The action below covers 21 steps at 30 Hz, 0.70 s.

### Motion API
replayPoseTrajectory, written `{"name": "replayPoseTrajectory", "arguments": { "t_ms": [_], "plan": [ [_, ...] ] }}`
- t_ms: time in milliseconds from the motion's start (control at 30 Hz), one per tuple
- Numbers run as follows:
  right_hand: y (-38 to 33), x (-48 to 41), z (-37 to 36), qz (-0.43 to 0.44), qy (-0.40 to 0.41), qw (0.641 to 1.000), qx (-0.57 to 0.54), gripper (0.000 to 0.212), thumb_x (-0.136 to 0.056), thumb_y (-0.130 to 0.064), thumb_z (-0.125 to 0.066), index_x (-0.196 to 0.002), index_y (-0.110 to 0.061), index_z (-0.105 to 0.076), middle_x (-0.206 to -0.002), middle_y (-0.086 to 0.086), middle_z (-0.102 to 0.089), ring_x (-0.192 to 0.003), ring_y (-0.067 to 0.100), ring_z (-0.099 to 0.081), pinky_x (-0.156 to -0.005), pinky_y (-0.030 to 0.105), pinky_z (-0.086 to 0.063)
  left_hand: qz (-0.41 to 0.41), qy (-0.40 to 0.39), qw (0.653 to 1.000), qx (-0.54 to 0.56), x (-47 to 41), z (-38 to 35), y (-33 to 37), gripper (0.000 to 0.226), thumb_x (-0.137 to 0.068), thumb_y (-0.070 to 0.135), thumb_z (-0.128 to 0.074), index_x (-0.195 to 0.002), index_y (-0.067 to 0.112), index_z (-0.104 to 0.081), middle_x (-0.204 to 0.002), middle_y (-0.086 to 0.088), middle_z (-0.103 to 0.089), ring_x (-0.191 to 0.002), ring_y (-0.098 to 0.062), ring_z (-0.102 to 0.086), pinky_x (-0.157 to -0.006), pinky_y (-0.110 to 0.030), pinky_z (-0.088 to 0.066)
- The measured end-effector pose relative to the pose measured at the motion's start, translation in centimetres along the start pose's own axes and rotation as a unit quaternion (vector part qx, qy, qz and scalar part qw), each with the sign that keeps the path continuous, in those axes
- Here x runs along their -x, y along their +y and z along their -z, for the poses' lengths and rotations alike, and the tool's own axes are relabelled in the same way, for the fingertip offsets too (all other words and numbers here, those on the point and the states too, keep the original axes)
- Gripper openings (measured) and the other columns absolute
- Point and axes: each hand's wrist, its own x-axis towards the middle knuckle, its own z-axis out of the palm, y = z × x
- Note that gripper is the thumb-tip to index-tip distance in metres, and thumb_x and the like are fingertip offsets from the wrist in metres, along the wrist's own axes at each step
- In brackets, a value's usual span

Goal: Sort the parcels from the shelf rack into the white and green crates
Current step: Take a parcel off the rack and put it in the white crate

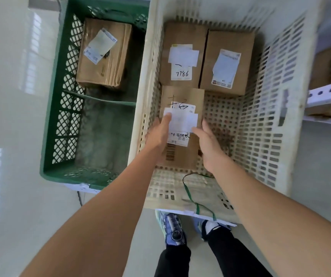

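View from above, looking down into a tall white crate (280,96) with slotted walls, standing on a pale floor. Both of the person's bare arms reach into it. The left hand (159,134) and the right hand (207,144) hold a brown cardboard parcel (182,96) between them, one hand on each long side. Each thumb lies on the parcel's top beside its white labels, while the fingers wrap its edges. This parcel sits in the crate's near left part, against the left wall; whether it rests on the bottom cannot be told.

At the crate's far end, two more brown boxes stand side by side, touching. One is the box marked 7786 (182,35), on the left. The other is a box with a torn label (240,39), on the right.

A green crate (60,96) touches the white crate's left wall. It holds one labelled brown box (114,66) at its far end.

To the right of the white crate stands a white metal shelf rack (328,92). A thin green cord (188,192) hangs over the crate's near wall. Below that wall are the person's blue shoes (172,228).
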Motion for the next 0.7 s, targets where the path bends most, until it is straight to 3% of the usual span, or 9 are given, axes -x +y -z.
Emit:
{"name": "replayPoseTrajectory", "arguments": {
  "t_ms": [100, 200, 333, 433, 533, 700],
  "plan": [
    [1.4, -2.6, -0.8, -0.02, -0.003, 1.0, -0.01, 0.065, -0.108, -0.032, -0.051, -0.164, -0.051, -0.023, -0.172, -0.01, -0.032, -0.154, 0.021, -0.034, -0.114, 0.049, -0.03, -0.009, 0.033, 0.999, 0.014, -2.7, -1.1, -1.5, 0.091, -0.095, 0.076, -0.046, -0.172, 0.034, -0.019, -0.179, -0.002, -0.023, -0.164, -0.033, -0.021, -0.131, -0.06, -0.02],
    [2.2, -4.7, -1.4, -0.028, -0.001, 0.999, -0.022, 0.065, -0.108, -0.029, -0.052, -0.162, -0.052, -0.026, -0.167, -0.009, -0.04, -0.133, 0.013, -0.045, -0.102, 0.043, -0.034, -0.046, 0.065, 0.996, -0.024, -4.6, -1.4, -2.6, 0.08, -0.106, 0.064, -0.046, -0.173, 0.031, -0.016, -0.181, -0.001, -0.015, -0.166, -0.029, -0.017, -0.132, -0.059, -0.019],
    [2.5, -7.0, -1.9, -0.02, -0.012, 1.0, -0.016, 0.057, -0.109, -0.027, -0.043, -0.159, -0.053, -0.035, -0.164, -0.011, -0.046, -0.134, 0.013, -0.049, -0.112, 0.047, -0.04, -0.064, 0.07, 0.993, -0.076, -5.7, -1.5, -3.7, 0.076, -0.11, 0.061, -0.042, -0.173, 0.033, -0.012, -0.182, 0.004, -0.006, -0.167, -0.024, -0.01, -0.133, -0.059, -0.012],
    [2.2, -7.7, -2.2, -0.025, -0.01, 0.999, -0.02, 0.058, -0.109, -0.031, -0.043, -0.162, -0.052, -0.03, -0.166, -0.008, -0.044, -0.143, 0.017, -0.045, -0.12, 0.054, -0.036, -0.078, 0.086, 0.987, -0.11, -5.5, -2.1, -4.6, 0.073, -0.111, 0.06, -0.04, -0.172, 0.032, -0.013, -0.181, 0.013, 0.004, -0.167, -0.018, 0.001, -0.134, -0.056, -0.006],
    [1.9, -7.8, -2.3, -0.039, -0.01, 0.999, -0.035, 0.06, -0.107, -0.035, -0.045, -0.163, -0.05, -0.028, -0.167, -0.005, -0.042, -0.151, 0.022, -0.041, -0.124, 0.06, -0.032, -0.084, 0.08, 0.987, -0.11, -5.2, -2.6, -5.3, 0.069, -0.111, 0.06, -0.039, -0.171, 0.032, -0.021, -0.181, 0.014, -0.004, -0.167, -0.015, 0.0, -0.134, -0.052, -0.005],
    [1.4, -8.6, -2.4, -0.046, -0.02, 0.998, -0.045, 0.064, -0.109, -0.043, -0.046, -0.166, -0.046, -0.019, -0.174, -0.007, -0.029, -0.157, 0.021, -0.031, -0.126, 0.054, -0.024, -0.065, 0.03, 0.99, -0.12, -6.2, -2.3, -5.3, 0.066, -0.111, 0.058, -0.032, -0.17, 0.029, -0.029, -0.179, 0.002, -0.02, -0.166, -0.028, -0.013, -0.132, -0.06, -0.017]
  ]
}}
